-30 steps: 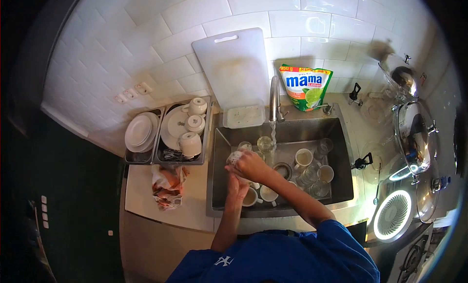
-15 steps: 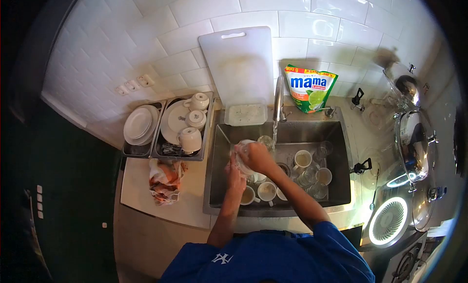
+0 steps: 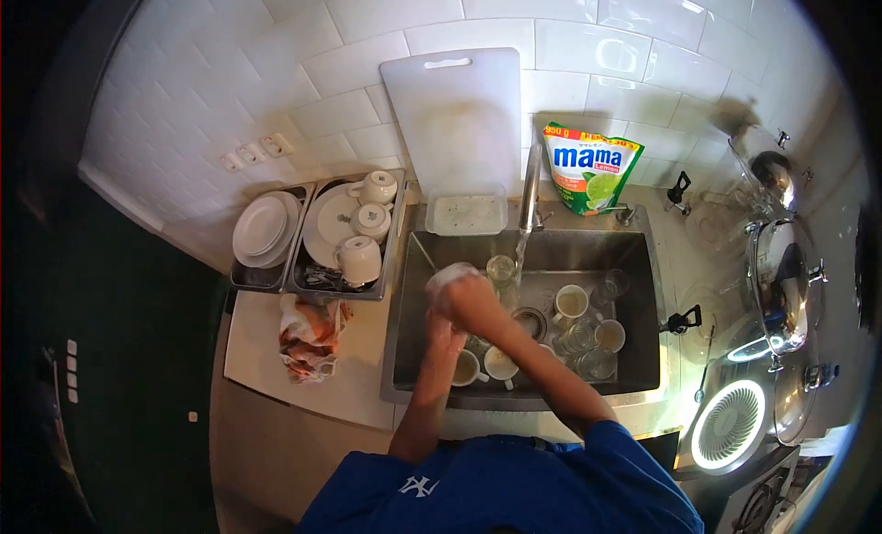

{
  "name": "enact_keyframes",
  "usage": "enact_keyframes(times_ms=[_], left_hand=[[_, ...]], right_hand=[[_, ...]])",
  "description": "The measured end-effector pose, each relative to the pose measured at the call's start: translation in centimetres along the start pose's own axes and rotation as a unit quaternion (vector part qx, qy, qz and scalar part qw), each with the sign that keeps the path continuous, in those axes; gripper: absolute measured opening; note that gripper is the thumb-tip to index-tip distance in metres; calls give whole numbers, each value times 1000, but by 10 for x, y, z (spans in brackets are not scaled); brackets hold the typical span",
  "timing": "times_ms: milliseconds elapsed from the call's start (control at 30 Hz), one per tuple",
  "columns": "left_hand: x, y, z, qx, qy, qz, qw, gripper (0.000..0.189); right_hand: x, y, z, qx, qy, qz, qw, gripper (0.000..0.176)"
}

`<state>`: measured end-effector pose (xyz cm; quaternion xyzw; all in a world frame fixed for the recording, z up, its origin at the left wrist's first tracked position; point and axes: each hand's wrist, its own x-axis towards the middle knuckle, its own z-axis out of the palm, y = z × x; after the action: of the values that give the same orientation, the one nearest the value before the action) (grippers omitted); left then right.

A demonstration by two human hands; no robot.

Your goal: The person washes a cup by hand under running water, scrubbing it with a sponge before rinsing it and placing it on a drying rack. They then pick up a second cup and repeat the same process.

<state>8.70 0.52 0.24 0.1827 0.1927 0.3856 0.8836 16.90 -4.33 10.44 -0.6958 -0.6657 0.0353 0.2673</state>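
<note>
Over the left half of the sink point(image 3: 643, 258), my two hands are close together around a white piece of crockery point(image 3: 452, 274). It looks like a cup, but my fingers cover most of it. My left hand point(image 3: 443, 321) grips it from below and is partly hidden. Across the top, my right hand point(image 3: 470, 300) is closed against it, and whether it also has a sponge cannot be seen. Below in the basin stand a white mug point(image 3: 571, 301), several other mugs and glasses, and a glass point(image 3: 501, 269). Water runs from the faucet point(image 3: 530, 189).
Left of the sink, metal trays carry white plates point(image 3: 260, 226) and upturned cups point(image 3: 360, 258). A crumpled cloth point(image 3: 310, 339) lies on the counter. Behind stand a cutting board point(image 3: 455, 120), a plastic container point(image 3: 467, 215) and a detergent pouch point(image 3: 593, 171). Glass lids and a fan point(image 3: 729, 426) are at right.
My right hand has shifted slightly left and turned over the white crockery, hiding more of it. The glass near the faucet is now more exposed. The view has shifted slightly.
</note>
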Motion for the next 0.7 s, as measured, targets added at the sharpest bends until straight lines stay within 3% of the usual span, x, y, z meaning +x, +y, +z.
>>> enact_keyframes(times_ms=[33,100,133,200,267,400,433,533,600,633,700], left_hand=[[4,-4,-8,-83,-78,3,993,36],[3,7,-14,-92,-192,17,977,34],[3,9,-7,-54,-146,7,988,34],[0,9,9,22,-48,-16,998,34],[1,1,0,43,-17,-21,999,37],[-13,9,17,52,28,-63,996,37],[-11,10,5,62,15,-75,995,35],[-15,22,12,8,-31,-92,995,33],[-15,26,-3,-42,-84,-97,991,33],[-13,26,-3,-54,-30,-67,996,33],[-3,27,2,-75,77,-10,994,33]], right_hand=[[3,-3,7,-7,78,-120,990,15],[-5,2,2,35,174,-203,963,15],[-8,6,-1,55,221,-246,942,17],[-9,11,6,163,240,-103,951,15],[-4,15,9,240,229,73,941,18],[30,45,0,260,-87,69,959,23],[35,42,-11,227,-140,16,964,22],[35,69,19,169,-3,-248,954,25],[20,57,30,399,28,18,916,26],[7,47,32,496,41,157,853,26],[-12,9,33,500,189,147,832,27]])
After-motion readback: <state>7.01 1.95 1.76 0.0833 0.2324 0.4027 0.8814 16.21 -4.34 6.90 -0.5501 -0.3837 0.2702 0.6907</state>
